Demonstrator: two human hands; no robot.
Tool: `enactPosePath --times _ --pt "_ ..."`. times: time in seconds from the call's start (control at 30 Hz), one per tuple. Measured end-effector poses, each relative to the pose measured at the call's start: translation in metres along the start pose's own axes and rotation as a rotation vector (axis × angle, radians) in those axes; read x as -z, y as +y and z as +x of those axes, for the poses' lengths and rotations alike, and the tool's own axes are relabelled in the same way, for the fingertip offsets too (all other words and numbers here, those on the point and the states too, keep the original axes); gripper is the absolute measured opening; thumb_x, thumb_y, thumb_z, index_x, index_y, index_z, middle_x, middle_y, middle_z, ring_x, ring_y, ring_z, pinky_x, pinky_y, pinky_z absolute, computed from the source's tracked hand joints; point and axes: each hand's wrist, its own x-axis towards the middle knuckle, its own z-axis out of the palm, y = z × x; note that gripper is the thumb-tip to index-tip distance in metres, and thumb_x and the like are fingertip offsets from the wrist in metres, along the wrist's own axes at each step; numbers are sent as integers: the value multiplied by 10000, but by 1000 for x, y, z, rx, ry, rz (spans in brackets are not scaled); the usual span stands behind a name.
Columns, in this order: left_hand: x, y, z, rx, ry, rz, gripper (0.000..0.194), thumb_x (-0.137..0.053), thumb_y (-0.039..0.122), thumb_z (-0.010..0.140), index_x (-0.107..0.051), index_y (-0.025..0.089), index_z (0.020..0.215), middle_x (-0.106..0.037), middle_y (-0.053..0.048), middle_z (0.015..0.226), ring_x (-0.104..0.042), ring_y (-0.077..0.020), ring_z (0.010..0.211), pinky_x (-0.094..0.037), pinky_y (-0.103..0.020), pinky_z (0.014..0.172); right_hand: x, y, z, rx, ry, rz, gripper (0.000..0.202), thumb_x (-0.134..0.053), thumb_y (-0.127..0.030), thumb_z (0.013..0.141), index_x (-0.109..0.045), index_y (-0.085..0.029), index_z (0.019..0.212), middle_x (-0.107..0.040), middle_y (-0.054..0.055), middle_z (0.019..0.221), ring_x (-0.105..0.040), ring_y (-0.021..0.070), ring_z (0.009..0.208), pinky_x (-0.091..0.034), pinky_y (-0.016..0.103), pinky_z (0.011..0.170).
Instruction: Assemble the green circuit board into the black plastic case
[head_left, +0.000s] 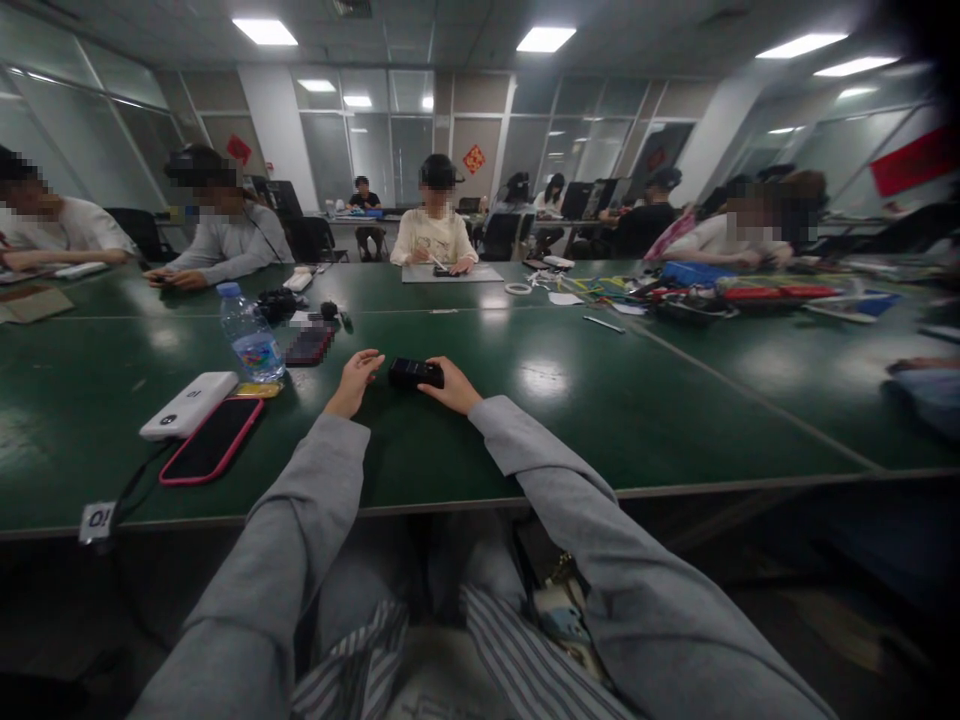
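On the green table in front of me is a small black box-shaped device with faint light marks on its upper face; its exact kind I cannot make out. My right hand grips its right end, thumb on the near side and fingers over the far side. Just left of the device, my left hand is held apart from it, fingers partly curled with gaps between them and nothing inside. Both forearms reach forward in grey sleeves.
To the left are a water bottle, a white power bank with a cable, a pink-edged phone and another phone. Tangled cables and tools lie at the far right, with a white pen. Several people sit around the table.
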Motion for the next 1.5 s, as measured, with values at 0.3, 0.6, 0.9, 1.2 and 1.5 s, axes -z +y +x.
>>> enactPosePath --times 0.3,0.6,0.9,1.2,1.5 --pt "2 7 -3 2 -85 -146 439 -800 271 547 -387 190 672 -363 97 562 -353 -17 442 -215 -167 406 8 4 8 -200 395 163 310 -367 -476 925 -494 -194 900 -535 28 849 -513 152 804 -416 288 786" --pt "2 11 -4 54 -139 -228 612 -762 214 596 -150 199 616 -156 114 496 -209 -1 363 -120 -188 356 21 17 9 -482 545 372 284 -538 -139 652 -270 -207 588 -275 -62 567 -291 95 573 -272 212 545" --pt "3 7 -10 147 -363 -202 652 -749 82 531 -112 198 608 -193 107 508 -206 9 384 -120 -193 364 16 18 15 -552 406 713 445 -610 -211 653 -165 -227 635 -181 -109 470 -211 58 410 -166 191 396" --pt "7 12 -12 328 -496 -168 613 -750 46 562 -155 191 581 -203 110 492 -206 17 347 -106 -163 331 20 15 15 -502 137 965 583 -745 -259 625 -164 -226 654 -205 -133 450 -206 32 359 -159 166 340" --pt "13 23 -16 531 -704 -104 524 -738 86 646 -230 198 582 -186 113 467 -206 9 297 -92 -131 279 28 26 19 -458 -218 1084 611 -779 -237 637 -169 -219 653 -198 -143 458 -186 14 349 -118 155 343"
